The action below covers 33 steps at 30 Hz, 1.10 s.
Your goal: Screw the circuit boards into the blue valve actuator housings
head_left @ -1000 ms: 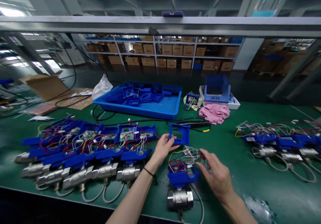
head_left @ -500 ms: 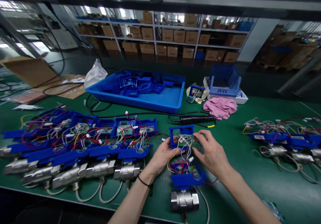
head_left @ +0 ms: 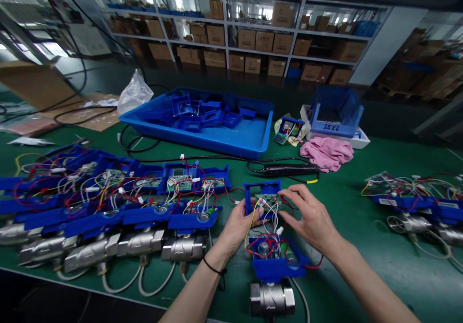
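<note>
My left hand (head_left: pixel 238 224) grips a blue plastic housing frame (head_left: pixel 263 186) by its lower left side. A green circuit board (head_left: pixel 269 201) sits against that frame, and the fingertips of my right hand (head_left: pixel 307 214) pinch the board's right end. White, yellow and red wires (head_left: pixel 267 222) run from the board down to a blue lower housing (head_left: pixel 278 266). Beneath that housing is a metal valve body (head_left: pixel 272 298) with a grey cable. Part of the frame's lower edge is hidden behind my left fingers and the wires.
To the left stand several wired blue housings on metal valves (head_left: pixel 184 248); more valves (head_left: pixel 412 222) lie at right. Behind are a blue tray (head_left: pixel 231 142) of plastic frames, a black cable bundle (head_left: pixel 289 169), a pink cloth (head_left: pixel 325 153) and a blue bin (head_left: pixel 334 113).
The view has shifted slightly, so the surroundings sit a little differently. Both hands keep their hold on the frame and board, with hardly any movement between them.
</note>
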Each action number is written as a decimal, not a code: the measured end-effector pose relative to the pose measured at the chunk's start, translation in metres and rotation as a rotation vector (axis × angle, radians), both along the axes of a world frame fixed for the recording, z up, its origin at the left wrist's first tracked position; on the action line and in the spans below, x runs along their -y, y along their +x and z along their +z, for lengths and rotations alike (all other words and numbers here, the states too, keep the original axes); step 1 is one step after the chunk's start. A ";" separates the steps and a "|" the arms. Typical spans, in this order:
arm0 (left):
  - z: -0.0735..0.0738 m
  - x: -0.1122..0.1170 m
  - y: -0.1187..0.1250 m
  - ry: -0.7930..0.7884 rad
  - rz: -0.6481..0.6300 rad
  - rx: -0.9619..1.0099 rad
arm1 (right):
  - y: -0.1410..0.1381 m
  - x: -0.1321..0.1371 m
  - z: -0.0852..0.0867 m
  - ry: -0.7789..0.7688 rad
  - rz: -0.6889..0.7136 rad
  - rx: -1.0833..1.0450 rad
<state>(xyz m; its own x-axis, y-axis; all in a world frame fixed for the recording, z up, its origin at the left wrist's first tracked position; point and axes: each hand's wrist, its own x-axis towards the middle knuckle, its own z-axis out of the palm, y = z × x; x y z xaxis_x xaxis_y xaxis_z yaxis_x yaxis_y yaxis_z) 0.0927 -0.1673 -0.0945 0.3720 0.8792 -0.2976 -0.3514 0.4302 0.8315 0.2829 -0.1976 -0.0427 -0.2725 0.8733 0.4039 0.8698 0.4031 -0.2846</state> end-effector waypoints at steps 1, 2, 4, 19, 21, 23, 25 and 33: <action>-0.001 -0.001 0.000 0.016 0.003 -0.017 | 0.001 0.000 0.000 0.042 0.014 0.036; -0.001 -0.001 0.000 0.036 0.002 -0.038 | 0.002 0.001 0.000 0.081 0.026 0.072; 0.000 -0.002 -0.001 0.073 -0.001 -0.078 | 0.003 0.002 -0.001 0.125 0.037 0.115; 0.004 0.002 0.004 0.016 -0.009 0.084 | -0.007 -0.003 -0.010 -0.036 0.020 -0.043; 0.004 0.002 0.005 0.011 0.002 0.077 | -0.007 -0.003 -0.010 -0.054 0.022 -0.064; 0.004 0.002 0.005 0.006 0.011 0.067 | -0.007 -0.004 -0.010 -0.073 0.024 -0.083; 0.004 0.002 0.005 0.006 0.012 0.058 | -0.007 -0.005 -0.009 -0.098 0.023 -0.092; 0.004 0.002 0.006 -0.008 0.014 0.051 | -0.007 -0.006 -0.001 -0.199 0.055 -0.064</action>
<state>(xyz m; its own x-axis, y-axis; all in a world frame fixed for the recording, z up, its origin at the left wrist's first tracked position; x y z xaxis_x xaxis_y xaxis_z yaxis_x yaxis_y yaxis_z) 0.0991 -0.1689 -0.0906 0.3746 0.8821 -0.2856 -0.3990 0.4315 0.8091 0.2757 -0.1919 -0.0442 -0.3016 0.9221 0.2426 0.8256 0.3798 -0.4173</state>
